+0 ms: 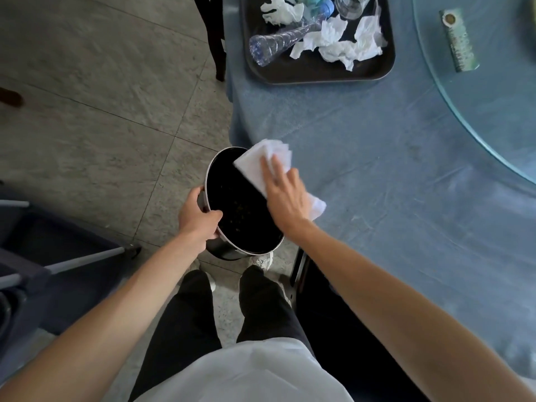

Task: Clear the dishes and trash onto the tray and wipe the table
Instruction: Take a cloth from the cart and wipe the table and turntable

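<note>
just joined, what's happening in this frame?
A person is wiping a blue-clothed table. The right hand presses a white cloth at the table's edge, over a black bin that the left hand grips by the rim beside the table. The tray already holds a bottle, a glass and crumpled napkins.

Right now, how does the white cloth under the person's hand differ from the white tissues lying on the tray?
The white cloth is spread fairly flat and partly folded at the table edge, over the bin; the tissues are crumpled into loose wads. The cloth is pressed under the right hand; the tissues lie untouched on the dark tray beside a plastic bottle. The cloth is one piece; the tissues are several. Both are white.
</note>
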